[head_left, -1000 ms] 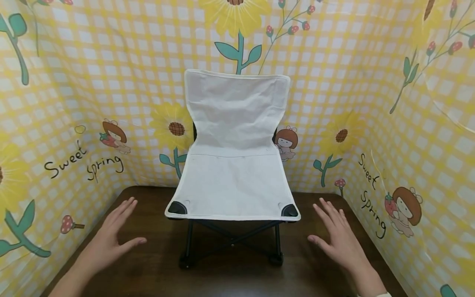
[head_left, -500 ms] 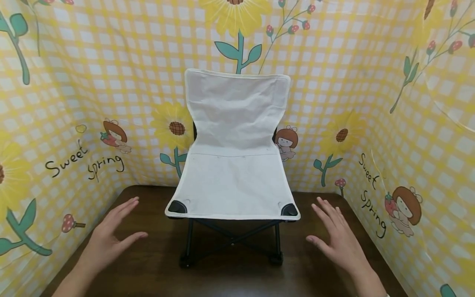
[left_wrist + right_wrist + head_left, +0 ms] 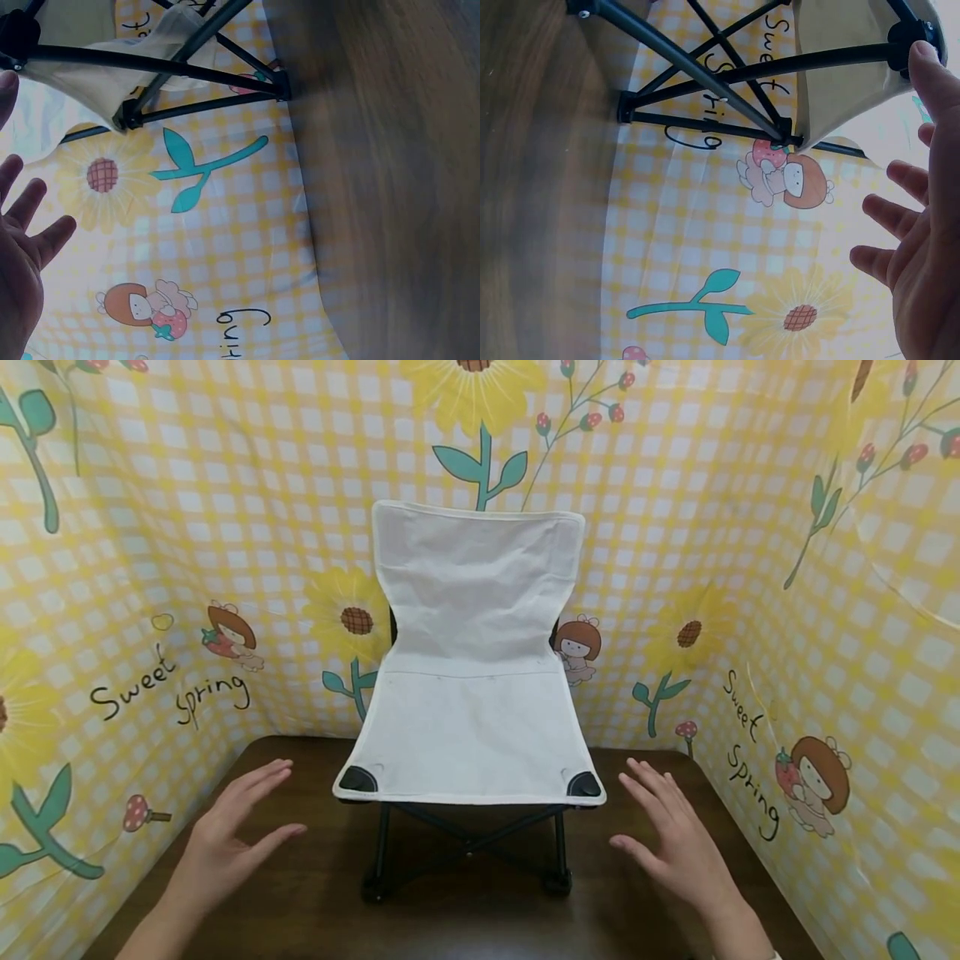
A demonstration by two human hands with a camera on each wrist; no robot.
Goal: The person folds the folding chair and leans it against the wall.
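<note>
The left hand and the right hand have each drawn inward over the last second, so that either grip now lies a little closer to the chair between them than it did before.

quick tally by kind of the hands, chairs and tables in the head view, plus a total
Hands, the left hand and the right hand: 2
Chairs, one white folding chair: 1
Tables, one brown table: 1
Total: 4
</note>
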